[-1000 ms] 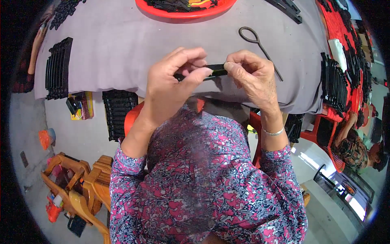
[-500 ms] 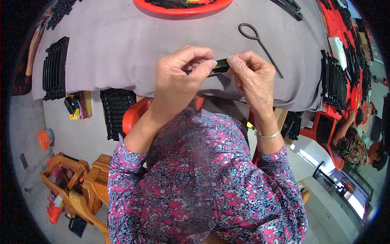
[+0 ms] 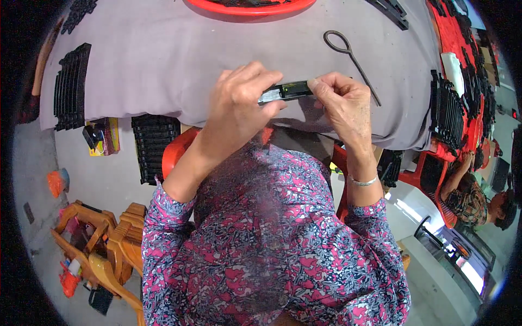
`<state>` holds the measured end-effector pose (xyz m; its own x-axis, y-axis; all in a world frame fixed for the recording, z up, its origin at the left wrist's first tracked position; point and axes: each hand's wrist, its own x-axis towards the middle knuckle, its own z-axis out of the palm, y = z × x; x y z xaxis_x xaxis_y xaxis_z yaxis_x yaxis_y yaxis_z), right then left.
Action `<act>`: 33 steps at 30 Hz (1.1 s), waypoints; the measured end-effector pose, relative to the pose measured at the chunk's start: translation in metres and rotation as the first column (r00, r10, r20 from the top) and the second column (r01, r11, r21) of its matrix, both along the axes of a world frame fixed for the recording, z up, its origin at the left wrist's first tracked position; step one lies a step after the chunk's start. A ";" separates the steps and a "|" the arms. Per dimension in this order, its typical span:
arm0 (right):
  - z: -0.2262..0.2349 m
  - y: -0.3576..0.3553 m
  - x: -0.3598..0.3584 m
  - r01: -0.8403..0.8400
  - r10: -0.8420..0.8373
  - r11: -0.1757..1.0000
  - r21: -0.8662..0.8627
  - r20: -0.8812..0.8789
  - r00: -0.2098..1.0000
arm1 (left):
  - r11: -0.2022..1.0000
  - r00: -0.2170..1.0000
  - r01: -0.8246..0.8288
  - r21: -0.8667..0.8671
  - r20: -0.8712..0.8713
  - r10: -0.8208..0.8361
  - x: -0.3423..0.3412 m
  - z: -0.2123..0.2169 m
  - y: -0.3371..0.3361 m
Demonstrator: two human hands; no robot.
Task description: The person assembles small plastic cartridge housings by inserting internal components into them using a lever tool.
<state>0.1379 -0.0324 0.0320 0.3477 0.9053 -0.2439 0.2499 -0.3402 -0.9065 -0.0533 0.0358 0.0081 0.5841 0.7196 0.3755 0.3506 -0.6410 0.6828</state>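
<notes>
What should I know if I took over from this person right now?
Left hand: fingers pinch the left end of a slim black strip.
Right hand: fingers pinch its right end.
The strip is held level, just above the near edge of the grey cloth-covered table.
Nearby: a wire loop tool lies untouched on the cloth to the right; stacks of black strips sit at the left and right edges; a red tray is at the far side.
Done or left: cannot tell from this view.

glossy black plastic strip (image 3: 286, 91), matt grey cloth (image 3: 163, 65)
</notes>
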 end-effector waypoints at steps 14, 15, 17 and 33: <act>-0.002 0.006 -0.013 0.033 -0.040 0.999 0.029 0.304 0.952 | 0.998 1.000 -0.008 -0.066 0.026 0.009 0.001 -0.007 0.000; -0.002 0.006 -0.014 0.032 -0.039 0.999 0.028 0.304 0.952 | 0.998 0.999 -0.004 -0.065 0.048 0.008 0.001 -0.008 0.000; 0.000 0.007 -0.017 -0.025 -0.016 0.996 0.082 0.472 0.882 | 0.997 0.999 0.004 -0.077 0.045 0.000 -0.001 -0.008 0.000; -0.011 -0.001 -0.027 0.034 -0.127 0.981 0.189 0.505 0.854 | 0.989 1.000 0.030 -0.142 0.003 -0.030 -0.009 -0.007 -0.001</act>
